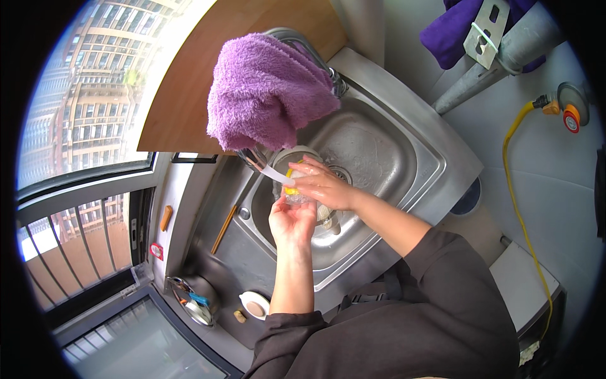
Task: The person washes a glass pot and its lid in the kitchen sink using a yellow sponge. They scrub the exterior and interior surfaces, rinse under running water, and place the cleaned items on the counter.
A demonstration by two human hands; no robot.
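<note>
Water runs from the metal faucet [251,158], which has a purple terry towel [270,90] draped over it. Under the stream, my left hand [294,221] holds from below a small, wet, partly see-through thing with a yellow edge [292,191]; its exact kind cannot be told. My right hand [326,185] lies across its top with the fingers stretched out, partly hiding it. Behind my hands, a pale round bowl or pot [298,152] shows its rim in the stainless steel sink [378,142]. A pale object like a brush [333,225] lies beneath them in the sink, partly covered.
Wooden chopsticks [224,230] lie left of the sink. Nearer stand a white soap dish [255,304] with soap, a small brownish lump [240,316] and a metal holder with utensils [196,303]. Windows are at left; a yellow gas hose [513,189] hangs at right.
</note>
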